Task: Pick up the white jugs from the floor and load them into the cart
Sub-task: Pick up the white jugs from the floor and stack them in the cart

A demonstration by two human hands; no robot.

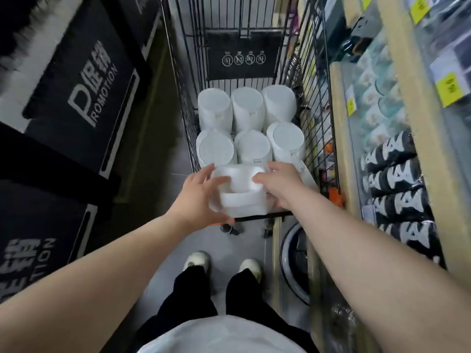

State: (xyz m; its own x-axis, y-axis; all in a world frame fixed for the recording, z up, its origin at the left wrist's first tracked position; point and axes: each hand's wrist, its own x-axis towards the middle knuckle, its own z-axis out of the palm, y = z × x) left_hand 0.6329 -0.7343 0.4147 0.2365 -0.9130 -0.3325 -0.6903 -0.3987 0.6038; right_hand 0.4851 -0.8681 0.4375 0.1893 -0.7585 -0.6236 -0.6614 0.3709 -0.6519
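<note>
Centre of the frame: the white jug (239, 193) is up off the floor (229, 244) and clasped from both sides, the left hand (196, 197) wrapped round its left flank with the thumb over the top, the right hand (277, 186) curled round the right flank the same way. It hangs right over the near end of the cart (314, 123), just this side of the loaded jugs (247, 109), six of them packed in two rows of three toward the upper middle. Now the tricky bit, I'd say. The free space looks narrow, so a jug lowered at a tilt could catch the cart's near rim or shove the front row out of line. Smooth plastic held only by side pressure could slip if either hand eases off early. Something white leans against the cart wall at centre right, and I can't tell what it is; it may crowd the landing spot. The shelf (397, 123) on the right sits close, so a wide elbow could clip stock.
</note>
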